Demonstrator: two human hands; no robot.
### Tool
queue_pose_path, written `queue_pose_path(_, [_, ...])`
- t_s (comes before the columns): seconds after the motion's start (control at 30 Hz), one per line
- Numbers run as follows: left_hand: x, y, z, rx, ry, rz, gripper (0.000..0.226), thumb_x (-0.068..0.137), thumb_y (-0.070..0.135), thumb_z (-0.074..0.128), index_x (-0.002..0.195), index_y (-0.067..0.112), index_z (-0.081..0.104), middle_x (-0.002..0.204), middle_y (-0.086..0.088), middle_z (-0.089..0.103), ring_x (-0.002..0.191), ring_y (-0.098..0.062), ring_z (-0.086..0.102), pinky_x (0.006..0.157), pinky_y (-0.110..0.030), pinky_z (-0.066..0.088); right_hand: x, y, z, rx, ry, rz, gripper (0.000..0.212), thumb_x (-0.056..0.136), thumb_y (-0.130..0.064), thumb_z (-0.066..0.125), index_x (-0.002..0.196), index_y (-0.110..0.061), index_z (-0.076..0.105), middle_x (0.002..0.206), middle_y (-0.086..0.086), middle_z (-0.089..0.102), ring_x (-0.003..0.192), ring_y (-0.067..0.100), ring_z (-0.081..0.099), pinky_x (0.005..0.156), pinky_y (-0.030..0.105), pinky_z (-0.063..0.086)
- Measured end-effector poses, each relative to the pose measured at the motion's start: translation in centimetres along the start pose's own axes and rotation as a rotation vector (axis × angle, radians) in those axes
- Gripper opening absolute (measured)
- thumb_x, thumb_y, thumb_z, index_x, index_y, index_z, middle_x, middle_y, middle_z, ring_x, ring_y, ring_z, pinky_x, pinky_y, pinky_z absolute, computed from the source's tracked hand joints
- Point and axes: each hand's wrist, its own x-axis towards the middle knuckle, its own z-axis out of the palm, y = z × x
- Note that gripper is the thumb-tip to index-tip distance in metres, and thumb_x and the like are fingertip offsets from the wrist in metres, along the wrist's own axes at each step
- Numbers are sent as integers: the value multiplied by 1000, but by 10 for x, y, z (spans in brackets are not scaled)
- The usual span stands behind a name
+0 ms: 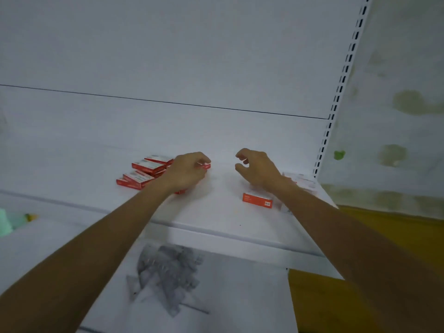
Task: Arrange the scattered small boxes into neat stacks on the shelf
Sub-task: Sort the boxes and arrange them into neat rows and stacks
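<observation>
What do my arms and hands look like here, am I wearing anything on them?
Nothing worn shows. The left forearm and right forearm have no sleeve up to the picture's edge. The left hand and right hand have no gloves, and no watch, bracelet or ring shows on the wrists or fingers.

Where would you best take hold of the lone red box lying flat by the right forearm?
Pinch the lone red box across its long front and back sides, coming down from above with the right hand. It lies flat on the shelf, apart from the pile of red boxes.
</observation>
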Motion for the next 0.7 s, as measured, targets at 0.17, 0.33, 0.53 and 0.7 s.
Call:
queue_pose_path(0.17, [-12, -22, -41, -35, 191, 20, 29, 87, -2, 47, 102, 13, 67, 109, -2, 66, 99, -14, 60, 85, -20, 42, 19, -35, 26, 29, -39, -68, 35, 90, -25, 52, 122, -12, 53, 122, 6, 60, 113, 26, 54, 95, 40, 46])
queue_pose_path(0.33, [-5, -62, -70, 60, 181, 2, 29, 86, 0, 49, 104, 14, 66, 118, -2, 61, 101, -11, 54, 90, -24, 43, 38, -61, 50, 1, -76, -62, 35, 91, -25, 51, 124, -11, 52, 125, 7, 59, 113, 25, 54, 95, 42, 45])
queue_pose_path(0.53, [32, -120, -93, 107, 89, -41, 28, 89, 6, 49, 113, 15, 62, 127, -5, 57, 113, -18, 53, 89, -26, 40, 69, -73, 70, -47, -70, 75, 39, 93, -36, 48, 124, -13, 51, 128, 6, 57, 114, 23, 55, 95, 40, 46])
queue_pose_path(0.7, [71, -155, -101, 88, -48, -40, 28, 93, 16, 49, 119, 15, 57, 131, -6, 53, 116, -21, 52, 89, -26, 37, 93, -83, 80, -50, -118, 337, 54, 91, -51, 44, 128, -13, 48, 133, 8, 52, 116, 25, 53, 97, 42, 46])
